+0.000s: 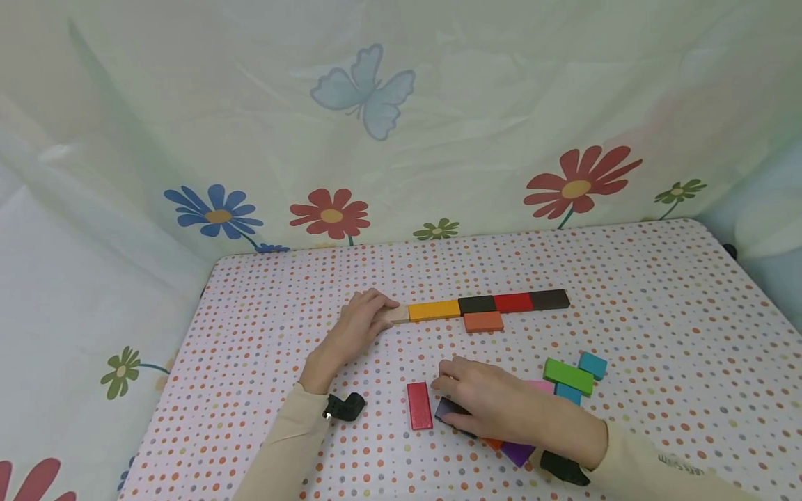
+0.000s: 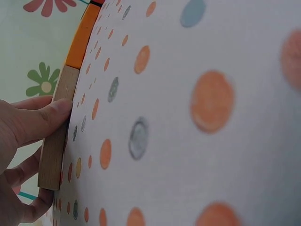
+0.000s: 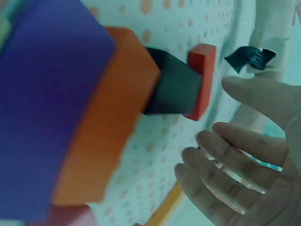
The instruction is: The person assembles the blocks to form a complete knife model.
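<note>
In the head view my left hand (image 1: 356,328) is at the left end of a row of blocks, pinching a plain wooden block (image 2: 61,122) between thumb and fingers. The wooden block touches a yellow block (image 1: 434,310). Beyond it in line lie a black block (image 1: 477,304), a red block (image 1: 513,302) and a dark brown block (image 1: 549,300). An orange block (image 1: 484,321) sits against the row's near side. My right hand (image 1: 485,396) hovers over a dark block (image 3: 176,84) with fingers spread and apart from it. Beside that lies a pinkish-red block (image 1: 420,406).
Right of my right hand is a loose cluster: a green block (image 1: 567,376), a blue block (image 1: 592,364), another blue block (image 1: 568,394) and a pink block (image 1: 540,385). A purple block (image 1: 518,454) shows partly under the right forearm. A flowered curtain (image 1: 489,104) hangs behind the dotted tabletop (image 1: 263,313).
</note>
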A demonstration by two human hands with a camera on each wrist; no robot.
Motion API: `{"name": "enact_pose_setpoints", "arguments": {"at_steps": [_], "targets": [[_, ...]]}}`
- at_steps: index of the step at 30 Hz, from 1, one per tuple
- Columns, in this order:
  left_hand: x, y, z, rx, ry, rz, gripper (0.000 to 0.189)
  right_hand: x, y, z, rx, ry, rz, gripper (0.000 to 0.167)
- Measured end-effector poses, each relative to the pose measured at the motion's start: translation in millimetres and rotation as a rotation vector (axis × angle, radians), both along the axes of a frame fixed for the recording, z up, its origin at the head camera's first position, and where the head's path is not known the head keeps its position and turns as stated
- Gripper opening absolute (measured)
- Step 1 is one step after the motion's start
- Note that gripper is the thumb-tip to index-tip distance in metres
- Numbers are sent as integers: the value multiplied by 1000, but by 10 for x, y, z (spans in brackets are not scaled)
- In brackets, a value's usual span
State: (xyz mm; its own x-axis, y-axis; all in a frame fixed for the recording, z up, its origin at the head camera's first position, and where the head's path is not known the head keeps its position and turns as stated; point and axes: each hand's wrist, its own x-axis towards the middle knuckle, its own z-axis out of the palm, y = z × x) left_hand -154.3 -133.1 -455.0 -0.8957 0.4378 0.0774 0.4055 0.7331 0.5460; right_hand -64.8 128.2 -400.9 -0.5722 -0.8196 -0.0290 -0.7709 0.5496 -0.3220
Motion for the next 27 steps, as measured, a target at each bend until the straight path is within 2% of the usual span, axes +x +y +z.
{"name": "enact_pose_setpoints", "arguments": {"at_steps": [8,18,22,27], "targets": [[4,-6,-15,9,-4,6,30,124,46,-118,128,-138,-78,49],[9,-7,-13,9,3,2,30,140,28,-175,74,-227,-116,49],[7,-5,-7,4,12,0,30,135,24,-163,67,-233,-112,49],[5,-2,-6,-1,10,2,30,98,45,-138,10,-180,-65,47]]}}
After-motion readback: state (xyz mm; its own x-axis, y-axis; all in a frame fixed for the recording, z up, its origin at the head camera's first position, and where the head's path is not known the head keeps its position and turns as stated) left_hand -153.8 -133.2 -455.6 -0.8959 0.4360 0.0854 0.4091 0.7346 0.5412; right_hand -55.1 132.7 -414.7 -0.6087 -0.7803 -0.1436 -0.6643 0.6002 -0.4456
